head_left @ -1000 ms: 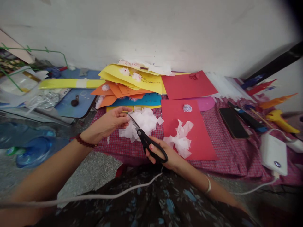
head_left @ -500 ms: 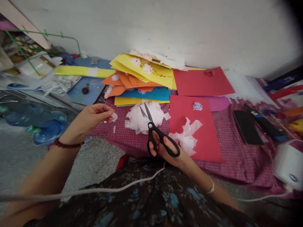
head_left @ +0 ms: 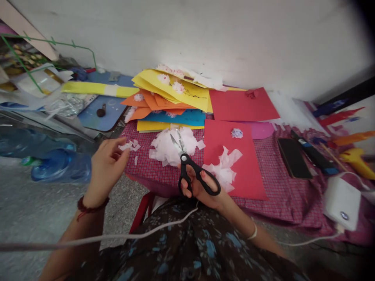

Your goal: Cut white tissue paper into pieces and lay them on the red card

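My right hand [head_left: 202,189] grips black-handled scissors [head_left: 190,168], blades slightly apart and pointing up over a heap of white tissue paper [head_left: 172,146]. My left hand [head_left: 105,166] hovers at the table's left corner, fingers curled loosely with thumb and fingertips close together, just beside small white tissue scraps [head_left: 130,146] lying on the checked cloth; whether it pinches one I cannot make out. A red sheet [head_left: 234,171] to the right carries a crumpled white tissue piece [head_left: 224,169] and a small tissue flower [head_left: 236,133].
Stacked yellow, orange, blue and red coloured sheets [head_left: 175,97] lie at the back by the wall. A black phone [head_left: 291,158], pens, a white power bank [head_left: 341,203] with cable sit right. Blue water bottles [head_left: 58,166] lie on the floor left. A white cable crosses my lap.
My left hand pulled away from the scissors toward the left and lower; white scraps now lie on the cloth. The scissors swung upright and their blades opened.
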The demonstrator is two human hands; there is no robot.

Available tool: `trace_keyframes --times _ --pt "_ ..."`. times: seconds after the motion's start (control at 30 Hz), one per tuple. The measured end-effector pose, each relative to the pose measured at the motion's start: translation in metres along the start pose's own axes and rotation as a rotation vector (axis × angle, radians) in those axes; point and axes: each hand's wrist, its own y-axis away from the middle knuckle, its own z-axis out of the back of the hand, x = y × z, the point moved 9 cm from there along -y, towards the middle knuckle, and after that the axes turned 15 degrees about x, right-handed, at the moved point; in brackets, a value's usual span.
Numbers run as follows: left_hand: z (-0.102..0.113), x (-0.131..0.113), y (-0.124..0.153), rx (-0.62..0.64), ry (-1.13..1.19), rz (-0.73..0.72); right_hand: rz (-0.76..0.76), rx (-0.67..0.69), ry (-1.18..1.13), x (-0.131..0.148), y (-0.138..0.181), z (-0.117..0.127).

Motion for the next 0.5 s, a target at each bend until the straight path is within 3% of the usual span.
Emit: trace_keyframes --times 0.2,0.37,0.5 --pt "-0.063 -0.057 -0.007 0.266 0.483 -0.038 -0.023 0.036 0.1 -0.001 0.006 -0.009" --pt "-0.079 -0.081 -0.019 0.25 0.583 -0.065 -0.028 0.141 0.265 0.014 0.026 -0.026" --pt "-0.094 -0.106 -0.029 0.334 0.537 -0.085 0.029 0.138 0.208 0.023 0.054 -0.026"
